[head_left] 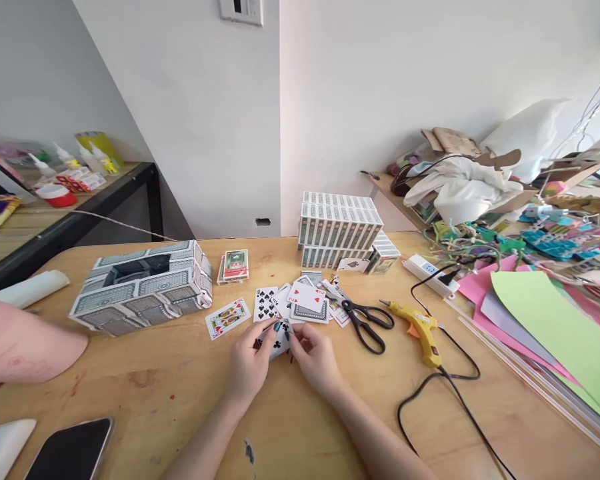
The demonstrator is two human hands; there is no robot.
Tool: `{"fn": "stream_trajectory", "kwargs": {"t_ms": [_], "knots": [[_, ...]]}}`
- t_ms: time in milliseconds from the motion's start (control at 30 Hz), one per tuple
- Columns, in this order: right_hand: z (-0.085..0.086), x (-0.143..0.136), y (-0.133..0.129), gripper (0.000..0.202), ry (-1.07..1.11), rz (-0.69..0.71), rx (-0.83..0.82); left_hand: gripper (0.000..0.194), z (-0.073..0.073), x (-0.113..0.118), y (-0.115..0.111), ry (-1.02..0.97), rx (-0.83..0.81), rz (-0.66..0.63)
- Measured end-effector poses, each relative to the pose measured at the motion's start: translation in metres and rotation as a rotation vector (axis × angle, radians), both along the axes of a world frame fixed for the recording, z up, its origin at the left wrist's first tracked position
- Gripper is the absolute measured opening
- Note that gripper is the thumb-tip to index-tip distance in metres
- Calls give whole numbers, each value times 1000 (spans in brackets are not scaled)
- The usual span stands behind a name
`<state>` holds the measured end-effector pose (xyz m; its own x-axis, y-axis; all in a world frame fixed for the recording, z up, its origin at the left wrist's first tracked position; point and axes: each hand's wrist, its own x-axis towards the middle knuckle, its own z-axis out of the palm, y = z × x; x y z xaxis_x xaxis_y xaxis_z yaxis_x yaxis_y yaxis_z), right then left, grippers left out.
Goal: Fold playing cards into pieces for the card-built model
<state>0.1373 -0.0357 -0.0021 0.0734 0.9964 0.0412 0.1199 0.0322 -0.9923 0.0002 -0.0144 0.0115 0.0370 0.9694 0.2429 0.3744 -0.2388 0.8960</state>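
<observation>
Between my left hand (pixel 253 357) and my right hand (pixel 313 357) is a playing card (pixel 279 345) with black clubs, pinched by both at its upper edge. Just beyond my fingers lies a loose heap of playing cards, with a two of hearts (pixel 306 297) on top and a ten of spades (pixel 266 303) at its left. A king of hearts (pixel 227 319) lies face up by itself to the left. Black-handled scissors (pixel 365 320) rest at the heap's right side, their blades over some cards.
At the left stands a box covered in playing cards (pixel 145 287), with an opening on top. Stacked card packs (pixel 340 227) stand at the back. To the right are a yellow glue gun (pixel 420 330) with its cord, a power strip (pixel 433 275) and coloured paper (pixel 555 327). A phone (pixel 70 450) lies front left.
</observation>
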Motion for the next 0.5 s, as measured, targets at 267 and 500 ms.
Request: {"fn": "stream_trajectory", "kwargs": {"t_ms": [267, 500], "knots": [[1, 7, 4, 22, -18, -168, 99, 32, 6, -2, 0, -615, -512, -367], [5, 9, 4, 17, -5, -156, 156, 29, 16, -7, 4, -860, -953, -660]]}}
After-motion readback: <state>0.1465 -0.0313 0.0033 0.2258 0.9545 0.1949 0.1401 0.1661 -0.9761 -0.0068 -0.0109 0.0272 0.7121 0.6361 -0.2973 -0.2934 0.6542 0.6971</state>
